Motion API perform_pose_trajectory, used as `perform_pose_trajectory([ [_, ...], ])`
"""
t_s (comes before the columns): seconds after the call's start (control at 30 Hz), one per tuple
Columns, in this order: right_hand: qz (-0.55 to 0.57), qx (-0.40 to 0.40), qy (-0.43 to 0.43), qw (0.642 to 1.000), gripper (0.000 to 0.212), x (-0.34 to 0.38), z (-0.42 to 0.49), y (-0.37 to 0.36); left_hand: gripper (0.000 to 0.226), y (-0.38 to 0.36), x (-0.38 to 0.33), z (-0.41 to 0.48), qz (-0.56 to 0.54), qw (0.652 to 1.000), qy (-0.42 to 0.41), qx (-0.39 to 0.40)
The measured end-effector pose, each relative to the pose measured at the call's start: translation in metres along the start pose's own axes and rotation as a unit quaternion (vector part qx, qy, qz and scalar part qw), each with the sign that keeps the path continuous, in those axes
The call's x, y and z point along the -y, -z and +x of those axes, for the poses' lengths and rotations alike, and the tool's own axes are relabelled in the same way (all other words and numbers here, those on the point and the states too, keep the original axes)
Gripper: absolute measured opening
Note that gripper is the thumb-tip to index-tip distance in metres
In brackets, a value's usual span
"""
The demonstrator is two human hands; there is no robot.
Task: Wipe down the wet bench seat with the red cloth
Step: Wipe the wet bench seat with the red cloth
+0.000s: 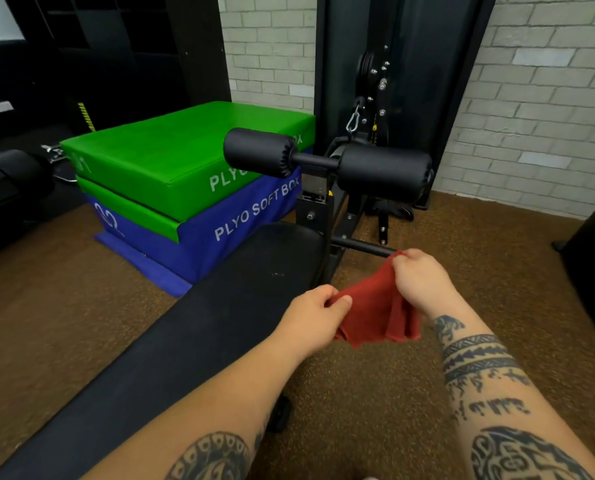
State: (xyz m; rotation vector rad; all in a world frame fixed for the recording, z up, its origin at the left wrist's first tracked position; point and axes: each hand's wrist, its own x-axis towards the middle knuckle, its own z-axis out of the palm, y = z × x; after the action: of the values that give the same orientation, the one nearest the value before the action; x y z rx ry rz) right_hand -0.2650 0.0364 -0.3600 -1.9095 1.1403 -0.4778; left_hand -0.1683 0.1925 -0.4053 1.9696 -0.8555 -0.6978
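Both hands, left hand (311, 311) and right hand (419, 277), pinch the red cloth (375, 310) between them in the air, just right of the black bench seat (199, 337), apparently readying it; next, lower it onto the seat to wipe.

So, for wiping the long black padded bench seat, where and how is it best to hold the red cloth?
The red cloth hangs stretched between the left hand and right hand, off the right edge of the long black padded bench seat. Probably best: gather its loose middle into one palm from above, so a flat pad faces down onto the seat; pinched corners would only drag.
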Motion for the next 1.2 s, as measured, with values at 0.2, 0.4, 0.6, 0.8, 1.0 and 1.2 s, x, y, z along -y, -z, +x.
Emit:
perform_pose_trajectory([
  [0.2, 0.075, -0.007, -0.041, 0.996, 0.026, -0.012, 0.004, 0.006, 0.038, -0.008, -0.004, 0.002, -0.275, 0.958, 0.048, -0.066],
  [0.4, 0.292, 0.080, -0.131, 0.944, 0.037, -0.002, -0.001, 0.013, 0.036, 0.016, -0.005, 0.006, -0.482, 0.872, 0.084, -0.038],
  [0.6, 0.382, 0.088, -0.175, 0.903, 0.029, 0.004, 0.000, 0.010, 0.035, 0.012, -0.006, 0.003, -0.458, 0.874, 0.153, 0.052],
  [0.8, 0.316, 0.180, -0.185, 0.913, 0.066, -0.008, -0.003, 0.014, 0.022, 0.014, -0.016, 0.010, -0.451, 0.875, 0.174, -0.029],
  [1.0, 0.151, 0.251, -0.180, 0.939, 0.055, -0.012, -0.007, 0.005, 0.052, 0.010, -0.013, 0.007, -0.426, 0.886, 0.175, -0.046],
  [1.2, 0.052, 0.193, -0.146, 0.969, 0.021, -0.018, 0.000, 0.015, 0.105, -0.004, 0.001, -0.004, -0.291, 0.949, 0.121, 0.021],
])
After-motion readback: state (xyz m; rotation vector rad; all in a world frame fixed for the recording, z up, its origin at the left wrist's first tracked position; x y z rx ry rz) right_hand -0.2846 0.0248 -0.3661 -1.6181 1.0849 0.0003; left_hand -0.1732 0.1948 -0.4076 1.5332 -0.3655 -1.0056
